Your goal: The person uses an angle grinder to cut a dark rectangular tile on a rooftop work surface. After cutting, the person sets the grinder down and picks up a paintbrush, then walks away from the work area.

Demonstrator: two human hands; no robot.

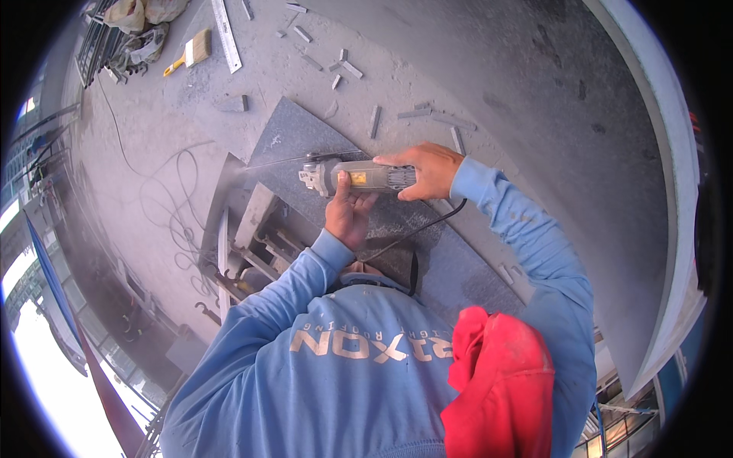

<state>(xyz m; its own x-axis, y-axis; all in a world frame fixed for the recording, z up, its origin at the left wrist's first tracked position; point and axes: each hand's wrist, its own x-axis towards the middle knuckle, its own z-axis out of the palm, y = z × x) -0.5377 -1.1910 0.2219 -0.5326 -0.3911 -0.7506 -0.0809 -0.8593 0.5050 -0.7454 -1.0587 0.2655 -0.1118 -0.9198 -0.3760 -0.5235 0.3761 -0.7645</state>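
A grey angle grinder (372,176) lies level over a dark stone slab (290,141), its head pointing left. My left hand (350,217) is closed around the front of its body, the thumb on top. Behind it, my right hand (434,172) grips the rear end near the vents. The disc edge shows only thinly at the slab's surface, and a thin streak of dust shoots left from it. A black power cord (427,227) runs from the grinder's rear down across the slab.
Offcut strips (375,121) lie scattered beyond the slab. A paintbrush (197,48) and a metal ruler (227,37) are at the far left. Clamps and metal supports (263,248) stand left of the slab; a coiled cable (183,221) lies on the floor. A big grey panel (565,99) rises at right.
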